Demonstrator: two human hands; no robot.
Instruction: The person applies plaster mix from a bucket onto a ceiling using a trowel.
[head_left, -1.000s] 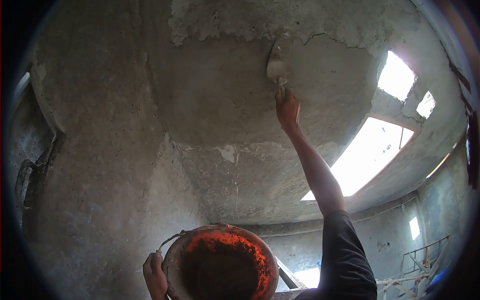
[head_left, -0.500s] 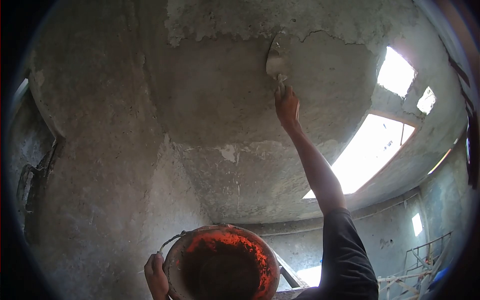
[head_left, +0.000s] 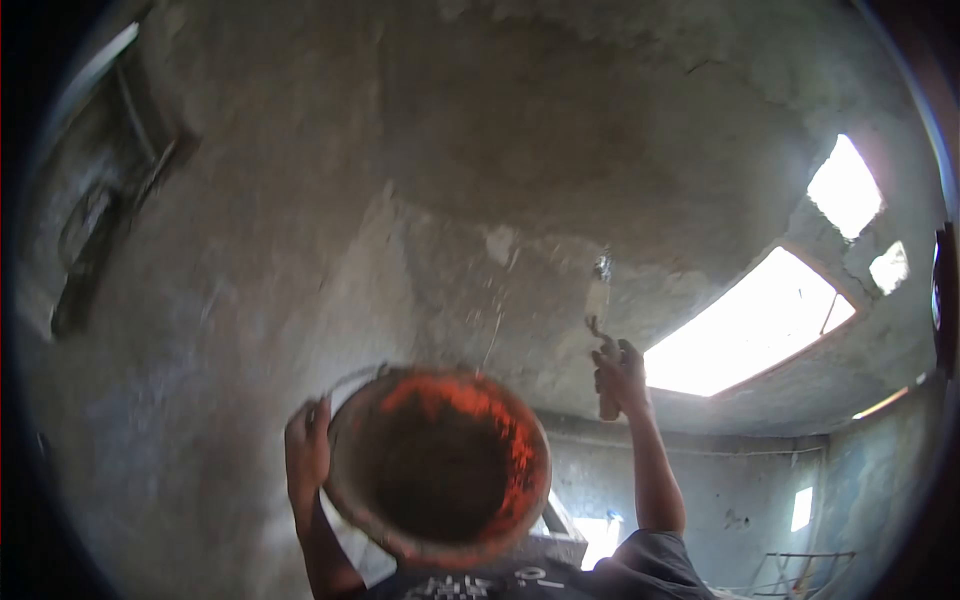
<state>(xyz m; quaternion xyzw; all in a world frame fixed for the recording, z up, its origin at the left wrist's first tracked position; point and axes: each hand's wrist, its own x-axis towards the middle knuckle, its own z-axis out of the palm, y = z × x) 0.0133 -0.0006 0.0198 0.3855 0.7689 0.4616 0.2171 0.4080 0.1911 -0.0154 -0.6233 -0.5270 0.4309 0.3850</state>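
Observation:
My right hand (head_left: pixel 624 378) is closed round the handle of a trowel (head_left: pixel 598 290), whose narrow blade points up, seen nearly edge-on. It is raised beside the large window opening. At the lower left, my left hand (head_left: pixel 308 440) grips the handle at the rim of a mortar-smeared orange bucket (head_left: pixel 530 440). The bucket is tilted so that its mouth faces me; its inside is dark, with orange showing along the upper and right walls. Beyond the trowel, the plastered wall (head_left: pixel 560 130) carries a smooth, darker patch with ragged edges.
A large bright window opening (head_left: pixel 750 325) lies right of the trowel, with two smaller holes above it, one of them a bright gap (head_left: pixel 846 188). Metal scaffolding (head_left: pixel 805 572) stands at the lower right. A dark recess (head_left: pixel 100 210) shows at the left.
My right hand has drawn the trowel down and away from the upper wall, and its arm is now bent. The bucket has come up slightly in view, and the camera view has shifted.

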